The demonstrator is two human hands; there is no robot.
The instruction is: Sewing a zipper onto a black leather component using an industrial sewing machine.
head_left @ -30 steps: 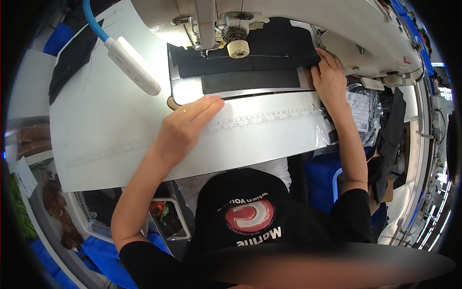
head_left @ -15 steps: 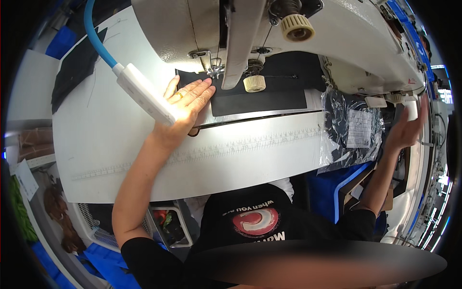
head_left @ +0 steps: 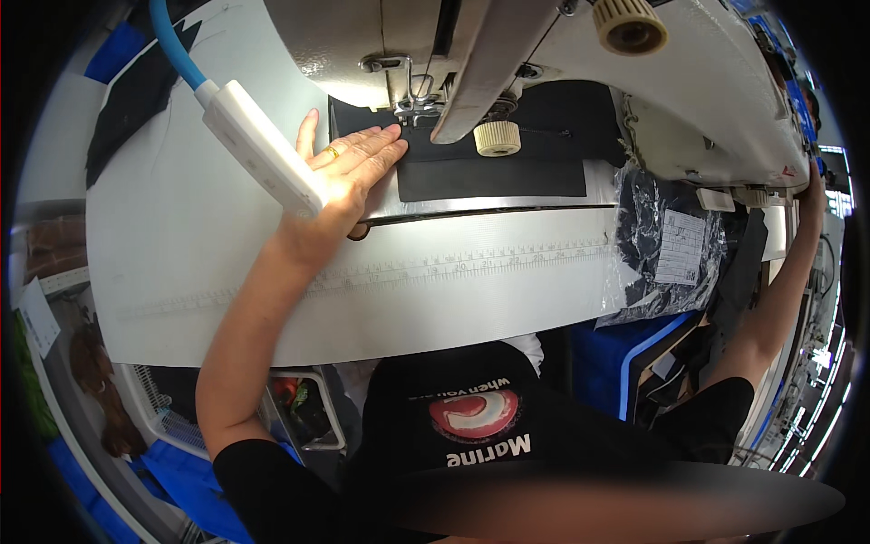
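Observation:
My left hand [head_left: 349,172] lies flat on a black fabric piece [head_left: 489,181], fingers spread, a ring on one finger. Its fingertips are close to the presser foot [head_left: 405,118] of a white sewing machine [head_left: 353,54]. The fabric runs under the machine's head, and a white knob [head_left: 497,139] stands in front of part of it. My right arm stretches far to the right, and my right hand [head_left: 811,186] is at the machine's right end. Its fingers are hidden there, so whether it holds anything does not show.
A white lamp bar [head_left: 263,150] on a blue hose hangs over my left wrist. Another black fabric piece [head_left: 136,113] lies at the table's far left. A clear plastic package [head_left: 671,245] with a label sits at the right, beside a dark hanging strip [head_left: 743,263]. A printed ruler crosses the tabletop [head_left: 489,308].
My right hand has moved up and away along the machine's right end. A dark strip now shows beside the package. My left hand stays on the fabric; the view has shifted slightly.

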